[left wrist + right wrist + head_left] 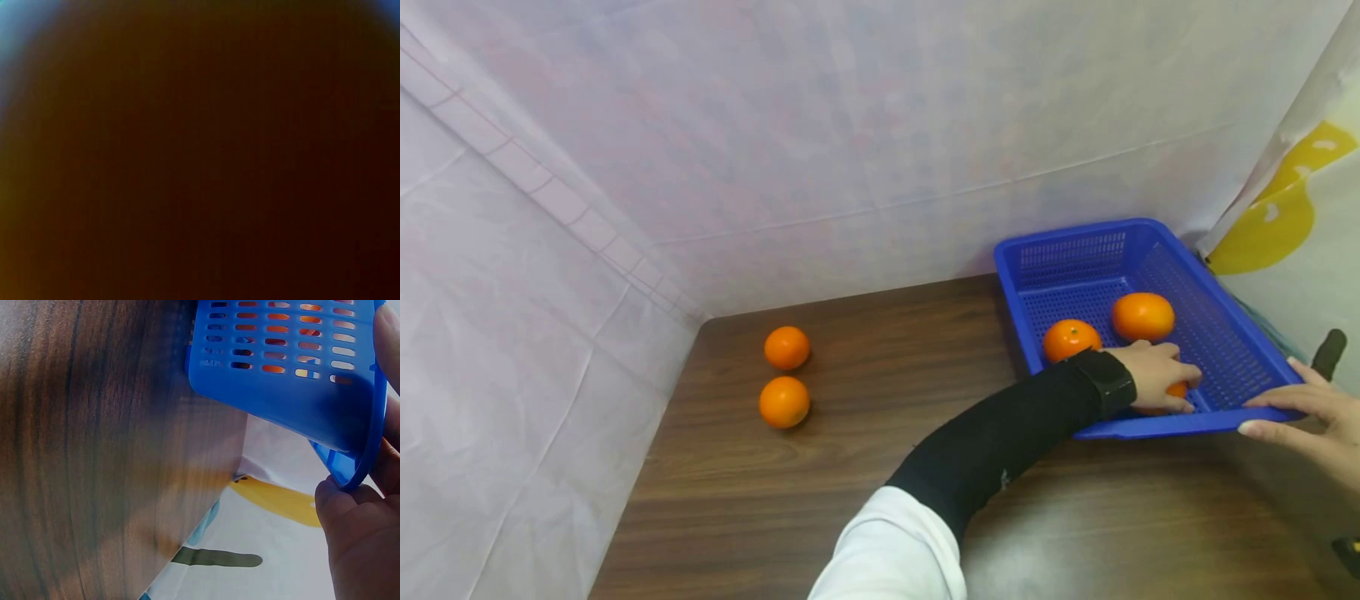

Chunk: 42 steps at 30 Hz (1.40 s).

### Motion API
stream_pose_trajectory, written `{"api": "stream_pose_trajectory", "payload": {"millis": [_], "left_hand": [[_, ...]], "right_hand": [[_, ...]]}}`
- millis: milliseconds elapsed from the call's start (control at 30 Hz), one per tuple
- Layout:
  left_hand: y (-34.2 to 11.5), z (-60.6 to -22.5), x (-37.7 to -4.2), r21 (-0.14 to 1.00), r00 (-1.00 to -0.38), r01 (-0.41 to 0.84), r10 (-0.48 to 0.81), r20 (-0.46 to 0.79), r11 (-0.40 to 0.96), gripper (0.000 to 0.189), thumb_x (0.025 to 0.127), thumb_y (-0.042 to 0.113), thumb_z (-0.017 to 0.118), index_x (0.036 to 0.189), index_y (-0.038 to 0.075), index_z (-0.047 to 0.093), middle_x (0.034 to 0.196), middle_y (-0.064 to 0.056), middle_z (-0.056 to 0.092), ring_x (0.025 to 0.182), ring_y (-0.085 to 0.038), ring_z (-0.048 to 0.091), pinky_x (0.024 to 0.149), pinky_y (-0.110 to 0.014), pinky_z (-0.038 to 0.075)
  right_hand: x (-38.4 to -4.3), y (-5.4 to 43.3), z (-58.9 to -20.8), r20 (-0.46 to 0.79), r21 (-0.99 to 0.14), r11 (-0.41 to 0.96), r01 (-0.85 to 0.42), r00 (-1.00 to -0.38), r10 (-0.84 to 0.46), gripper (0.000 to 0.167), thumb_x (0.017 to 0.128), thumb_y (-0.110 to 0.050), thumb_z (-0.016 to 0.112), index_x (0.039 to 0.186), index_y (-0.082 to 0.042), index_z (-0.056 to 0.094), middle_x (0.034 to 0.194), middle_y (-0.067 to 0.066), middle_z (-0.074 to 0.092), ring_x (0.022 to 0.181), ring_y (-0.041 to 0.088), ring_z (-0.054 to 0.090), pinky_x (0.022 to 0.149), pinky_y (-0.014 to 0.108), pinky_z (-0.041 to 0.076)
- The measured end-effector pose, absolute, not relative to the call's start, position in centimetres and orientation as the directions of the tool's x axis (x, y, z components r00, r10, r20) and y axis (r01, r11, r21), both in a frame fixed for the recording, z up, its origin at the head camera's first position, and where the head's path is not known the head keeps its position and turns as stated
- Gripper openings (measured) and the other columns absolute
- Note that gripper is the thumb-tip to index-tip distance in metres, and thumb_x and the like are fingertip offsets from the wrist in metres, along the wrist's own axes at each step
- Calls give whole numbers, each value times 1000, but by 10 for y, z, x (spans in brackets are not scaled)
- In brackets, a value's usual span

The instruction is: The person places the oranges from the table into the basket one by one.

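Inside the blue basket [1187,423], a left hand [1159,377] holds an orange [1178,389]

At the right side of the wooden table [722,500], the left hand reaches over the basket's near rim with its fingers bent around an orange, which shows only in part beneath them. The right hand [1318,421] grips the basket's near right corner, thumb and fingers on either side of the rim; the right wrist view shows the same hold from close by, with orange colour showing through the slots in the basket's side. The left wrist view is almost wholly dark brown, bluish at the upper corners, and gives no detail of the hold.

Two more fruits lie in the basket near the left hand: one orange with a small green stem spot [1072,339], close to the left wall, and a larger-looking orange [1142,317] farther back and to the right. Well apart from the basket, toward the left end of the table, sit a back orange [787,347] and a front orange [784,402], one just behind the other.

A black sleeve [1007,442] covers the left forearm, with a black band [1111,382] at the wrist and a white sleeve [887,550] above it. Behind the table hangs a pale sheet [865,125]; to the right, a white cloth bears yellow shapes [1270,225] and a dark green strip [1330,354].
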<state>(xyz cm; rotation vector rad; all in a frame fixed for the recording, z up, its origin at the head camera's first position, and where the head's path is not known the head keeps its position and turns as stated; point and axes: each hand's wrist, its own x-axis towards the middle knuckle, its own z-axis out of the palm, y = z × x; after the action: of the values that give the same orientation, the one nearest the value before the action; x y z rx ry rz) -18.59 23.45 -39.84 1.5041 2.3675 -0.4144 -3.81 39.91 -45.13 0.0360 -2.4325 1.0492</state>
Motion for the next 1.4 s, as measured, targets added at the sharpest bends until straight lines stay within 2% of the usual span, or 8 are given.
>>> {"api": "stream_pose_trajectory", "payload": {"millis": [200, 433, 700, 800, 933, 1100, 1233, 1400], "left_hand": [[232, -394, -186, -67, -456, 878, 788, -413, 473, 57, 97, 68, 44, 151, 55, 31, 162, 18, 25, 139, -5, 36, 111, -22, 33], [227, -386, -184, -72, -485, 864, 785, -385, 499, 60, 97, 70, 42, 153, 57, 24, 165, 19, 18, 146, -6, 28, 114, -26, 33], [226, -382, -181, -92, -491, 865, 794, -357, 494, 59, 97, 72, 39, 153, 58, 24, 164, 19, 21, 146, -6, 30, 115, -27, 33], [225, -381, -181, -90, -483, 870, 802, -352, 485, 60, 97, 72, 39, 153, 57, 23, 165, 19, 21, 147, -6, 29, 115, -26, 33], [223, -375, -182, -41, -473, 870, 809, -348, 491, 57, 98, 70, 40, 152, 57, 27, 162, 20, 24, 144, -5, 31, 111, -23, 38], [221, -366, -183, 30, -499, 839, 789, -358, 544, 54, 98, 68, 42, 150, 59, 27, 163, 23, 19, 147, -3, 26, 111, -25, 39], [220, -361, -183, 46, -511, 827, 782, -358, 561, 54, 98, 68, 42, 149, 61, 26, 162, 25, 18, 146, -3, 26, 110, -24, 39], [217, -355, -181, 46, -485, 847, 807, -337, 529, 55, 99, 68, 40, 150, 58, 26, 159, 24, 25, 140, -2, 33, 107, -19, 41]], "right_hand": [[-41, 400, -451, 471, -677, 691, -253, -870, 143, 23, 74, 1, 85, 88, -10, 72, 100, -53, 47, 135, -21, 24, 127, 31, 3], [-46, 401, -451, 526, -666, 667, -334, -844, 102, 35, 69, 6, 86, 86, -21, 75, 98, -50, 55, 130, -21, 32, 116, 8, 10], [-45, 403, -453, 500, -675, 671, -306, -859, 112, 49, 70, 4, 86, 91, -37, 71, 98, -52, 52, 129, -23, 29, 117, 9, 8], [-44, 403, -453, 473, -675, 685, -275, -873, 116, 38, 73, 3, 85, 89, -29, 72, 99, -53, 48, 134, -22, 23, 122, 16, 4], [-46, 403, -453, 515, -662, 677, -321, -852, 99, 32, 70, 6, 85, 86, -19, 73, 98, -52, 52, 132, -21, 31, 122, 14, 8], [-50, 403, -453, 603, -616, 667, -419, -796, 57, 39, 64, 12, 84, 85, -20, 75, 99, -48, 57, 123, -21, 42, 118, 10, 15], [-49, 404, -455, 588, -633, 659, -407, -806, 67, 43, 65, 11, 84, 86, -25, 75, 99, -49, 57, 124, -21, 40, 118, 10, 12], [-51, 405, -457, 608, -622, 657, -426, -792, 62, 32, 61, 14, 84, 82, -9, 75, 97, -46, 60, 107, -26, 52, 119, 10, 15]]}}
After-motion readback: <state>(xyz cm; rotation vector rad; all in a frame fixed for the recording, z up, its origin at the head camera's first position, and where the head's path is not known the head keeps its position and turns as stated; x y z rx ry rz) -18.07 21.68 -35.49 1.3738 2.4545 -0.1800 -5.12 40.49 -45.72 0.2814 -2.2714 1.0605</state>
